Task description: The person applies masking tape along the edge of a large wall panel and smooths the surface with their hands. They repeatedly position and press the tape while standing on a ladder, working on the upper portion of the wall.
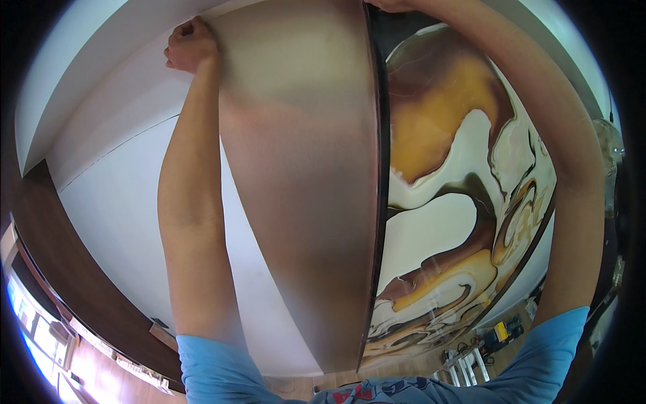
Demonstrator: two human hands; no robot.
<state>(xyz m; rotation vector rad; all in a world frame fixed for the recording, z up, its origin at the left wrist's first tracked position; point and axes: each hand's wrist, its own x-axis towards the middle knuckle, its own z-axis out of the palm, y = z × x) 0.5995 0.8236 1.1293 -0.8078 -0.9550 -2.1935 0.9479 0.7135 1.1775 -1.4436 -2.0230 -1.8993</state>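
Note:
Both my arms reach up in front of me. A tall plain brown-beige panel [296, 155] stands between them, with a dark strip [382, 135] along its right side. Right of that strip is a glossy panel [437, 222] with a swirling marbled pattern in cream, amber and dark brown. My left hand [193, 47] is closed, its fingers curled, at the plain panel's upper left edge; what it grips, if anything, is hidden. My right hand [391, 5] is at the top of the dark strip, mostly cut off by the picture's edge, its fingers not clearly shown.
A white wall surface [121, 188] with a thin seam lies to the left, bordered by a dark brown board [81, 236]. Below right are a metal ladder [464, 369] and a yellow-and-black tool [501, 331] on the wooden floor. A bright window [42, 337] shows at lower left.

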